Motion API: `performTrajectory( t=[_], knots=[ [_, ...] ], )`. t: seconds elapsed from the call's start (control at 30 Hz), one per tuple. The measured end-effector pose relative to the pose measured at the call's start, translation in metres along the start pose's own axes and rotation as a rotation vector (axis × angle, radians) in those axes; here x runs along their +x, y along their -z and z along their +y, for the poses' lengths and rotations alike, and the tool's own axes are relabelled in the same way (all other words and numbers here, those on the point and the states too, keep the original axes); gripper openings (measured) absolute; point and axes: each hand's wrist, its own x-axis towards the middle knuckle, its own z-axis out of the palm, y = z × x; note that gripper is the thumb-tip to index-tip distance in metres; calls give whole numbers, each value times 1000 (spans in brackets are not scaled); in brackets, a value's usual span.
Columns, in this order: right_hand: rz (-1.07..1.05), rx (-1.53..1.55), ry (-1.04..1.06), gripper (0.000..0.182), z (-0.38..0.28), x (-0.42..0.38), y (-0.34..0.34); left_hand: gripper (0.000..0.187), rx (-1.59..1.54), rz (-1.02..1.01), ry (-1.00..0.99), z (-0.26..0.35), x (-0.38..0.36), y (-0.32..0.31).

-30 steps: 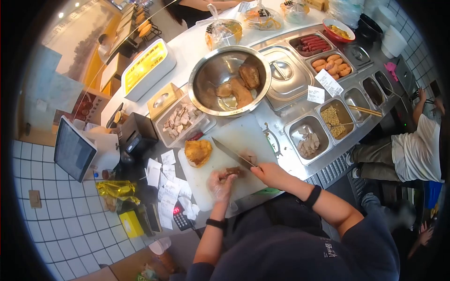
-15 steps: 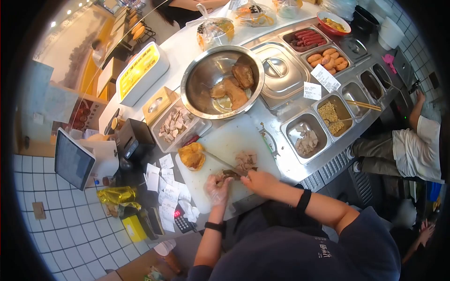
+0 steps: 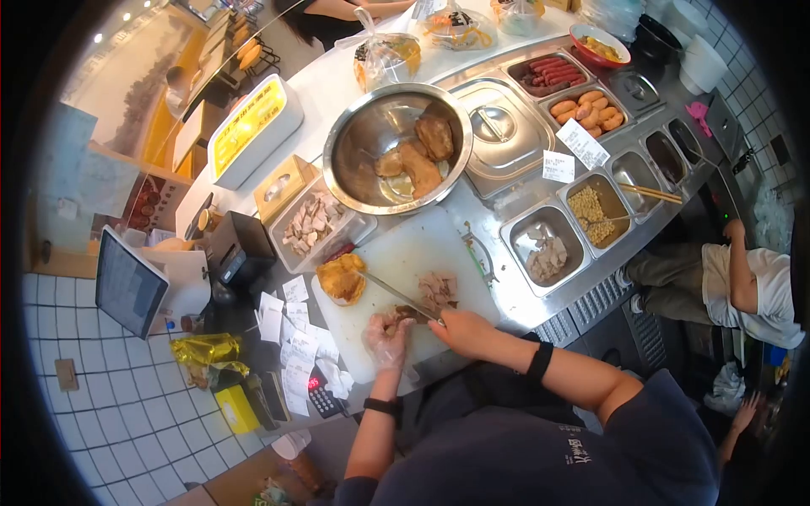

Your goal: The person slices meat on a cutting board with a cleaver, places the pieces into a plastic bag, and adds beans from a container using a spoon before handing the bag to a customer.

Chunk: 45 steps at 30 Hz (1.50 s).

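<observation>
My right hand (image 3: 462,332) is wrapped round the handle of a long knife (image 3: 390,289), whose blade points up-left across the white cutting board (image 3: 348,323). Close by on the left, my left hand (image 3: 388,339), in a clear glove, has its fingers closed on a dark brown piece of meat (image 3: 408,314) beside the blade. Chopped meat (image 3: 438,289) lies just above the knife's handle end. A golden-brown piece of meat (image 3: 341,279) rests at the board's upper left, near the knife's tip.
Beyond the board stand a steel bowl (image 3: 398,148) with browned meat and a plastic tub (image 3: 317,221) of cut meat. Steel trays (image 3: 545,253) line the right. Receipts (image 3: 299,354) and a calculator (image 3: 324,396) lie left. Another person (image 3: 751,282) stands at far right.
The view has shifted slightly. My right hand and the knife have moved a little relative to the meat. The person at far right has moved an arm.
</observation>
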Motion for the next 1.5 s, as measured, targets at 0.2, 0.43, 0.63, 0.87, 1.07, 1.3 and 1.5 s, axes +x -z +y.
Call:
performTrajectory(
  t=[0.2, 0.43, 0.63, 0.87, 1.07, 1.3, 1.5],
  knots=[
    [-36, 44, 5, 45, 11, 3, 36, 26, -57, -20, 10, -12, -10, 0],
    [-131, -89, 29, 41, -2, -26, 54, 22, -93, 45, 97, -9, -39, 4],
    [-43, -118, -39, 42, 1, -20, 59, 18, -96, 59, 79, -10, -36, 3],
    [-87, -37, 29, 43, -15, -65, 78, 21, -221, 123, 94, -4, -33, -4],
    [-112, -137, -3, 43, -24, -67, 59, 23, -258, 141, 213, -2, -26, -11],
    [-50, -87, -24, 42, -9, -5, 11, 17, -190, 143, 169, -10, -25, -16],
    [-155, -40, -38, 44, -9, -19, 65, 18, -251, 181, 244, -12, -32, -17]
  ],
)
